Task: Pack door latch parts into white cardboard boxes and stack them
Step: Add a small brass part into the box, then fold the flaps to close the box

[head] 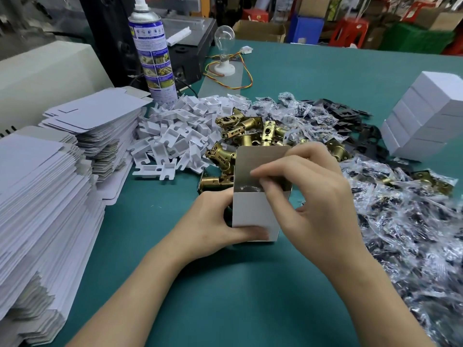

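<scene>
A small white cardboard box [253,211] stands upright on the green table [225,296], its top open and its grey lid flap [260,159] raised. My left hand [210,226] grips the box's lower left side, thumb across the front. My right hand [308,196] is at the box's open top, fingers curled over the rim; I cannot tell whether they hold a part. Behind the box lies a heap of brass door latches [243,136]. White plastic inserts [180,131] are piled to the left of them. Clear bags of dark screws [413,226] spread across the right.
Flat white box blanks [45,201] are stacked along the left edge. A stack of closed white boxes [426,116] stands at far right. A spray can [152,51], a light bulb on a socket [224,46] with wires, and black plates [350,116] sit further back.
</scene>
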A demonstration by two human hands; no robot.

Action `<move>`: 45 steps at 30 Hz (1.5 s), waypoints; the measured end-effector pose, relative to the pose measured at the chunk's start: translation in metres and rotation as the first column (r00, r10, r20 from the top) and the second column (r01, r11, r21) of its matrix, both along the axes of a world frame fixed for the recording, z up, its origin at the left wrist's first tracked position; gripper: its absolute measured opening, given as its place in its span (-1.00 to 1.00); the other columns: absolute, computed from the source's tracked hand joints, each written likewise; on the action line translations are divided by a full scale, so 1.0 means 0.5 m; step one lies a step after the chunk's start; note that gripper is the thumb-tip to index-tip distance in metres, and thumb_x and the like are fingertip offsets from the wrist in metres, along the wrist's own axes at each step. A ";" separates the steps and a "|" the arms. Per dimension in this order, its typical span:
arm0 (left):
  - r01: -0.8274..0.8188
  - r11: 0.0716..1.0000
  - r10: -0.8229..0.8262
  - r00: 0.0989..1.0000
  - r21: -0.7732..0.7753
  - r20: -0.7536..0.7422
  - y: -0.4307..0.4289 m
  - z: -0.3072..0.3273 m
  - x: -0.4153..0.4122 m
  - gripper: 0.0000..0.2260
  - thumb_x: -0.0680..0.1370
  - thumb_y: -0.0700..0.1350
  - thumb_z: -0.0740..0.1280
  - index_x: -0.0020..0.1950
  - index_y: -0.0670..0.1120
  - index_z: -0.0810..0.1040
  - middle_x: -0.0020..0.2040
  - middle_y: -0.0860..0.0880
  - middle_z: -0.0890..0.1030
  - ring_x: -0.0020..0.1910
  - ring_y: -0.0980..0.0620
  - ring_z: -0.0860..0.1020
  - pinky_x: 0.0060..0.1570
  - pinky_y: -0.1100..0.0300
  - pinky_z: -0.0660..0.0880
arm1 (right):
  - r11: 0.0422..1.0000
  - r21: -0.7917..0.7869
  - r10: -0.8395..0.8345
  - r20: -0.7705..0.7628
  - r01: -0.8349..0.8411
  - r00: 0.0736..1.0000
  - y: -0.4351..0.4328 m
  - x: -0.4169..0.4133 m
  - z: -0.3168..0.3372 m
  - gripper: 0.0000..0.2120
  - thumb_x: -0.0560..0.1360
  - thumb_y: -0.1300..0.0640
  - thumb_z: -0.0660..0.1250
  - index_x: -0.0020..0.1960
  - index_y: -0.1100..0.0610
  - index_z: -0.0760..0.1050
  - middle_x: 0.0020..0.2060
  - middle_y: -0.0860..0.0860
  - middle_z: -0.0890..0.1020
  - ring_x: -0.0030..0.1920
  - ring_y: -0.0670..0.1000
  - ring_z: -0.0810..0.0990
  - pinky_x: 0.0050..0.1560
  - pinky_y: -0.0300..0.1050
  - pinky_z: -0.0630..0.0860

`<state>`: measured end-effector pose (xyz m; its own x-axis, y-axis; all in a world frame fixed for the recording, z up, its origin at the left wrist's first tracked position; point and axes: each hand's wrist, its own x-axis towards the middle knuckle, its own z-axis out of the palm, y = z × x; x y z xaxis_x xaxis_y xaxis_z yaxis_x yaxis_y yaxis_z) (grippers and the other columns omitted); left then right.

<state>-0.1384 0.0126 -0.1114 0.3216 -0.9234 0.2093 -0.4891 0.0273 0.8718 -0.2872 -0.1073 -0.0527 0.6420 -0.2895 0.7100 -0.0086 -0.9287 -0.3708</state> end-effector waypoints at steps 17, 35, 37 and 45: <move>-0.307 0.876 0.292 0.951 -0.372 -0.098 0.012 0.021 0.000 -0.56 0.46 0.11 0.58 0.30 0.16 0.58 0.01 0.10 0.76 -0.04 0.00 0.72 -0.12 0.26 0.56 | 0.446 0.881 0.027 0.166 -0.160 0.986 -0.053 0.001 -0.017 -0.85 0.63 0.25 0.34 -0.02 0.07 0.65 -0.13 -0.06 0.71 -0.08 -0.11 0.64 -0.04 -0.27 0.54; -0.184 0.902 0.221 0.974 -0.390 0.052 0.013 0.032 0.000 -0.90 0.58 0.14 0.43 0.00 0.15 0.66 -0.02 0.25 0.68 -0.03 0.11 0.65 -0.12 0.33 0.50 | 0.174 0.962 0.315 0.148 -0.210 0.937 -0.042 -0.003 -0.010 -0.75 0.32 0.32 0.30 -0.06 0.09 0.57 -0.09 0.05 0.60 -0.09 -0.05 0.50 -0.09 -0.18 0.47; -0.184 0.903 0.220 0.974 -0.387 0.049 0.011 0.033 -0.002 -0.88 0.60 0.15 0.41 0.02 0.15 0.66 -0.05 0.25 0.68 -0.06 0.11 0.64 -0.10 0.32 0.48 | 0.192 0.957 0.323 0.149 -0.219 0.935 -0.041 -0.002 -0.006 -0.77 0.29 0.34 0.29 -0.17 0.05 0.52 -0.16 0.02 0.55 -0.17 -0.09 0.47 -0.14 -0.19 0.42; -0.249 0.904 0.256 0.966 -0.348 -0.027 0.008 0.034 -0.008 -0.95 0.58 0.08 0.42 -0.04 0.15 0.66 -0.10 0.22 0.68 -0.10 0.16 0.62 -0.05 0.40 0.45 | 0.252 0.929 0.288 0.194 -0.269 0.938 -0.036 0.001 -0.004 -0.72 0.42 0.25 0.30 0.02 -0.03 0.65 -0.05 0.04 0.69 -0.02 -0.02 0.60 0.08 -0.08 0.46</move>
<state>-0.1426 0.0167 -0.0942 0.5272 -0.6806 0.5088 -0.5357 0.1985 0.8207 -0.2866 -0.1251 -0.0545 0.8352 -0.5443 0.0783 0.1611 0.1062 -0.9812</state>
